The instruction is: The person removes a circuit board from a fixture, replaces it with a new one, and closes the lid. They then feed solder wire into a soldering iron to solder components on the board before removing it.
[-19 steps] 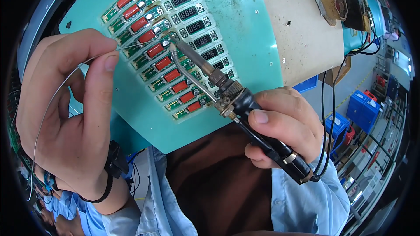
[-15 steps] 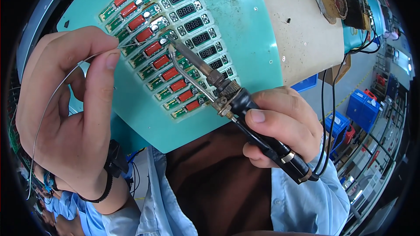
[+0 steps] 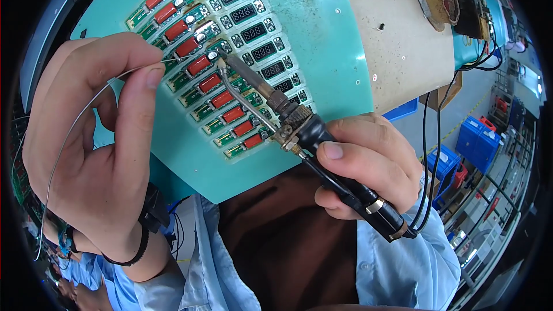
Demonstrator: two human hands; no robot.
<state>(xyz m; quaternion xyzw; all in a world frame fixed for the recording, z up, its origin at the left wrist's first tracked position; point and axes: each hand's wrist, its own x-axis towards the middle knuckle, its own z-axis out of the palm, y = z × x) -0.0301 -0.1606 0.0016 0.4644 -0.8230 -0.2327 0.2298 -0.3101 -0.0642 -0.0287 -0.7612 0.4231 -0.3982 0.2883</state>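
The soldering iron [image 3: 262, 89] gripped in the right hand [image 3: 368, 164] has edged up the circuit-board panel [image 3: 222, 80] to meet the solder wire [image 3: 115, 80] pinched by the left hand [image 3: 92, 144], so a fresh joint looks underway

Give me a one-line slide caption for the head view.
Right hand brings a soldering iron to a panel of small circuit boards while the left hand feeds thin solder wire.

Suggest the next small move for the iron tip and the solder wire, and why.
Probably feed the solder wire slightly further in with the left hand: its end already meets the soldering iron tip at the board panel, and the right hand holds the iron on that joint.
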